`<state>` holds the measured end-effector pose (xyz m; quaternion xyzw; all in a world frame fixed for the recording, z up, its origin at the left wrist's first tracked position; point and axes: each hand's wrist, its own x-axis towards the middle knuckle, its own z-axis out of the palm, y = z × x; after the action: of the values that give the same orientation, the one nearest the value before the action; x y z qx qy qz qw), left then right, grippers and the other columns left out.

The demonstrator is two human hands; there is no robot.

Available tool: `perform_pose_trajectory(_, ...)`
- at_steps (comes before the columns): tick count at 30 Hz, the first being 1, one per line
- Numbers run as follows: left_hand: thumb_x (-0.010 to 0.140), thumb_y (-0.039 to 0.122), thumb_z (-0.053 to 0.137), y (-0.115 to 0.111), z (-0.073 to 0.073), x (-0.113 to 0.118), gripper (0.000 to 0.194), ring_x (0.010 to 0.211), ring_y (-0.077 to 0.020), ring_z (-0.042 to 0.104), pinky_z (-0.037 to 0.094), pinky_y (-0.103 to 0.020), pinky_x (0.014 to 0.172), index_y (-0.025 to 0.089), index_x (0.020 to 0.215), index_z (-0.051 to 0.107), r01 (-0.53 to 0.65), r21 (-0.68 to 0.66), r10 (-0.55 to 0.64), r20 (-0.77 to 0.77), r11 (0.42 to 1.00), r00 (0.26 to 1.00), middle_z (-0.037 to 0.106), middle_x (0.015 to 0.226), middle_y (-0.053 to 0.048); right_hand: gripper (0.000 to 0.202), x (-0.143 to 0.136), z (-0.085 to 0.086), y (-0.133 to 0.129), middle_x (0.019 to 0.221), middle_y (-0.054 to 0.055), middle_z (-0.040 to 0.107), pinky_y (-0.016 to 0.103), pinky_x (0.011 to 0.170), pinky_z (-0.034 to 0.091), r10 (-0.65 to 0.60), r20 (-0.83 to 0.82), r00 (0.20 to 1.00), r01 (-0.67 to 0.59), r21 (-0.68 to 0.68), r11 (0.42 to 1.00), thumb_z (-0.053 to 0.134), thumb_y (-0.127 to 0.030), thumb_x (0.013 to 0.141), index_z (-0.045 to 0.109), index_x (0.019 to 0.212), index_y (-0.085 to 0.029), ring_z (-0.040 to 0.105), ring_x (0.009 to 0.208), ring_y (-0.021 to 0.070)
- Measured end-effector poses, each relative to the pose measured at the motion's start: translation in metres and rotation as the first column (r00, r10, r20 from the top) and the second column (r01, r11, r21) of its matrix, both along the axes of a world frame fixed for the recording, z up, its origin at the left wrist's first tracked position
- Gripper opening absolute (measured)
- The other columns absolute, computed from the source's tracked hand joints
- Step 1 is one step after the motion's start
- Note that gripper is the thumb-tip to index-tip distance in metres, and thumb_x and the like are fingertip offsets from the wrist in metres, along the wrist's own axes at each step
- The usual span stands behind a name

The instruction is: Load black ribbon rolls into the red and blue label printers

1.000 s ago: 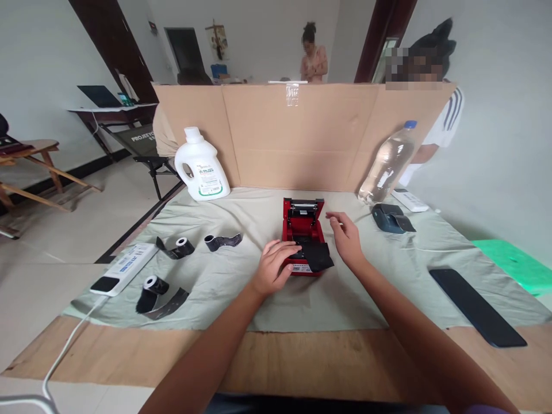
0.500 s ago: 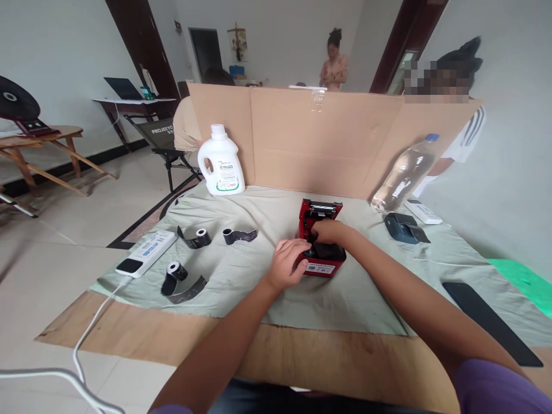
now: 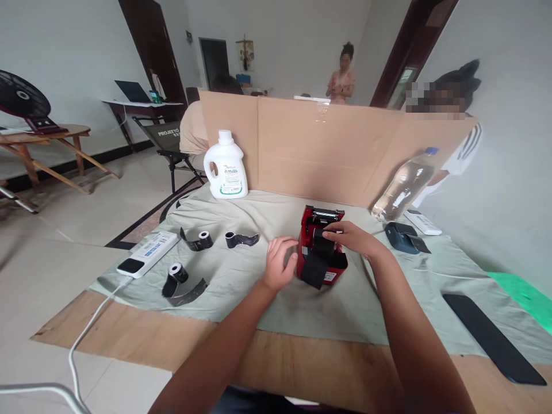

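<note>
A red label printer (image 3: pixel 341 269) stands on the cloth in front of me with its lid raised. My right hand (image 3: pixel 351 237) grips a roll of black paper (image 3: pixel 318 265) just above the printer's compartment. The roll's loose strip hangs down over the front of the printer. Against the printer's left side rests my left hand (image 3: pixel 279 265), fingers stretched out and apart, holding nothing. Three more black paper rolls lie to the left: one roll (image 3: pixel 199 240) at the back, another roll (image 3: pixel 241 239) nearer the printer, and a third roll (image 3: pixel 185 287) closer to me.
A white detergent jug (image 3: pixel 226 167) and a clear bottle (image 3: pixel 403 187) stand before a cardboard screen (image 3: pixel 310 152). A dark blue printer (image 3: pixel 405 237), a black flat panel (image 3: pixel 494 339) and a white power strip (image 3: pixel 149 255) lie about. Other people are behind the screen.
My right hand has lifted the black paper roll up out of the printer's compartment, its strip now hanging over the front. My left hand has slid from the printer's front edge to its left side.
</note>
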<state>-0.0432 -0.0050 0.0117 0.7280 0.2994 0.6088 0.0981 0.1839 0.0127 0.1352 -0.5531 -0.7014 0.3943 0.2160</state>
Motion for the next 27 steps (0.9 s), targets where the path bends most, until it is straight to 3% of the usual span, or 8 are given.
perform_pose_trajectory(6,0.097,0.03,0.05,0.003,0.02,-0.011,0.025,0.113,-0.0251,0.059,0.046,-0.044,0.098,0.021,0.118,0.059,-0.033,0.016,0.031,0.125,0.999,0.992,0.064,0.117,-0.011,0.038,-0.047,0.014,-0.014,0.056,-0.003,0.053,0.027,0.057,0.039,0.001,-0.048,0.999,0.002,0.074,0.997,0.051,-0.055,0.09,0.063,0.087,-0.018,0.051,0.055,0.0139)
perform_pose_trajectory(10,0.095,0.033,0.056,0.009,0.032,-0.019,0.035,0.112,-0.0238,0.061,0.049,-0.039,0.095,0.021,0.129,0.056,0.019,-0.139,0.0,0.135,0.99,0.991,0.064,0.121,-0.012,0.034,-0.071,0.014,-0.016,0.059,-0.003,0.053,0.028,0.061,0.039,0.036,-0.029,0.999,-0.032,0.129,0.991,0.052,-0.051,0.091,0.06,0.084,-0.019,0.052,0.057,0.0139)
perform_pose_trajectory(13,0.094,0.032,0.06,0.016,0.03,-0.025,0.028,0.101,-0.0219,0.065,0.05,-0.037,0.093,0.023,0.12,0.063,0.015,-0.2,-0.011,0.024,0.98,1.0,0.069,0.11,-0.008,0.035,-0.077,0.008,-0.014,0.066,-0.002,0.056,0.028,0.063,0.04,0.04,-0.067,0.997,-0.03,0.139,0.99,0.052,-0.052,0.091,0.06,0.082,-0.018,0.053,0.062,0.0142)
perform_pose_trajectory(19,0.09,0.034,0.066,0.023,0.02,-0.032,0.026,0.094,-0.0209,0.064,0.05,-0.035,0.086,0.022,0.113,0.063,-0.053,-0.13,0.039,-0.108,0.99,0.993,0.067,0.099,-0.006,0.032,-0.069,-0.001,-0.008,0.078,0.0,0.061,0.028,0.065,0.041,0.175,-0.243,0.954,-0.143,0.141,0.98,0.048,-0.046,0.095,0.066,0.093,-0.019,0.055,0.071,0.0145)
perform_pose_trajectory(23,0.091,0.03,0.064,0.023,0.018,-0.031,0.023,0.095,-0.0196,0.065,0.052,-0.033,0.087,0.022,0.113,0.063,-0.058,-0.107,0.051,-0.073,0.993,0.996,0.067,0.101,-0.006,0.024,-0.066,-0.004,-0.006,0.103,0.004,0.069,0.029,0.076,0.044,0.28,-0.236,0.931,-0.239,0.187,0.953,0.059,-0.029,0.086,0.068,0.107,-0.021,0.06,0.085,0.0163)
perform_pose_trajectory(27,0.086,0.027,0.07,0.023,0.013,-0.028,0.037,0.094,-0.0195,0.068,0.054,-0.033,0.088,0.021,0.12,0.057,-0.085,-0.11,0.086,0.005,0.99,0.996,0.069,0.103,-0.006,0.022,-0.068,-0.01,-0.006,0.092,0.002,0.07,0.028,0.068,0.041,0.224,-0.125,0.967,-0.185,0.263,0.947,0.056,-0.023,0.084,0.067,0.104,-0.021,0.054,0.071,0.0138)
